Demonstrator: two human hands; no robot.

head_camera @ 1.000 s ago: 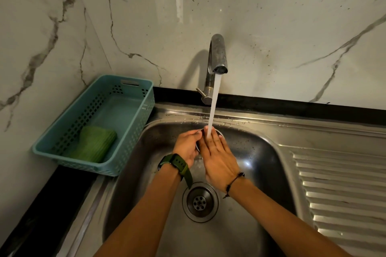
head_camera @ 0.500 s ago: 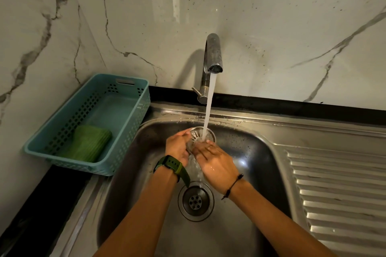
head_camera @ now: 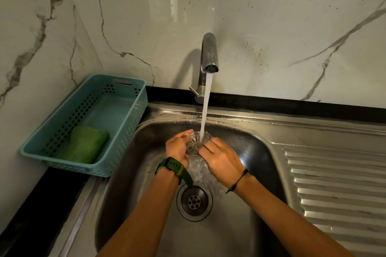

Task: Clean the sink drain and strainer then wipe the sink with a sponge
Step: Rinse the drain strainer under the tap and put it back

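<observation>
Both hands hold a round metal strainer [head_camera: 195, 144] under the running tap [head_camera: 209, 54], above the steel sink [head_camera: 129, 173]. My left hand [head_camera: 178, 148] grips its left rim with curled fingers. On the right rim, my right hand [head_camera: 221, 159] holds it with fingers bent over the edge. Water pours through the strainer and falls toward the open drain [head_camera: 194, 201] below my wrists. A green sponge [head_camera: 83, 145] lies in the teal basket [head_camera: 125, 131] at the left.
A ribbed steel draining board [head_camera: 338, 183] runs along the right of the basin. The tap lever [head_camera: 193, 90] sticks out to the left at the tap's base. Marble wall panels stand behind and to the left; a black counter edge [head_camera: 41, 204] lies beneath the basket.
My hands have parted, so the strainer now shows between them under the stream. More water spills down toward the drain. The view has shifted slightly.
</observation>
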